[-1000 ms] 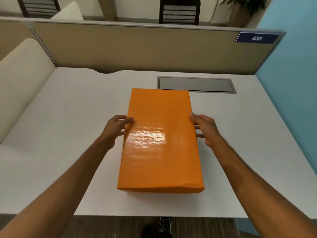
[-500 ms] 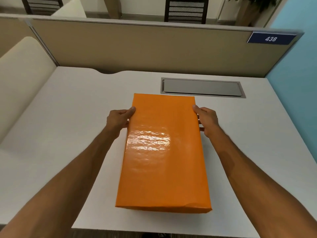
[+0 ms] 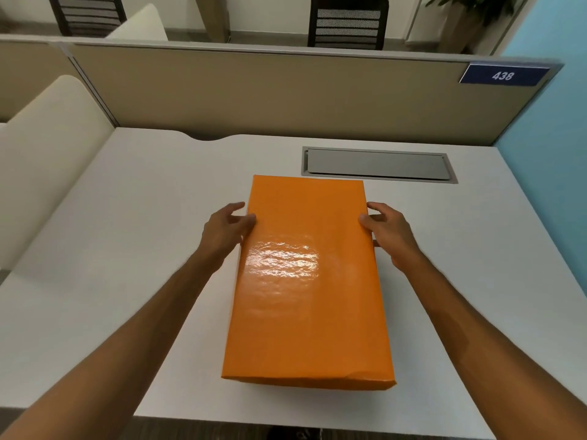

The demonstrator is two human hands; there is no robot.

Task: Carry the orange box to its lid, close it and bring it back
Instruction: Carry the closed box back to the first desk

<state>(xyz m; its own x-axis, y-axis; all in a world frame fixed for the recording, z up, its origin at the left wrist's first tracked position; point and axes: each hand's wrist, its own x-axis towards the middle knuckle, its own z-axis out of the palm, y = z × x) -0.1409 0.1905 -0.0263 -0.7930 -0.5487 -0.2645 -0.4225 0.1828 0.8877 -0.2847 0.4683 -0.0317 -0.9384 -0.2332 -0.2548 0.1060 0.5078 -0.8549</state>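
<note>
Centrally, orange box (image 3: 308, 281), left hand (image 3: 227, 228), right hand (image 3: 386, 231) flanking, lower fingers hidden, grip unclear

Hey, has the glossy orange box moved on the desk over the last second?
No, not noticeably. The glossy orange box keeps its far right corner overlapping the near left edge of the grey metal flap in the white desk.

— Where are the arms?
— Both bare, stretched forward, roughly parallel.
— And the hands?
— The left hand (image 3: 227, 231) and right hand (image 3: 386, 231) face each other, palms inward, fingers (image 3: 379, 207) loosely spread, thumbs uppermost, pointing inward.
</note>
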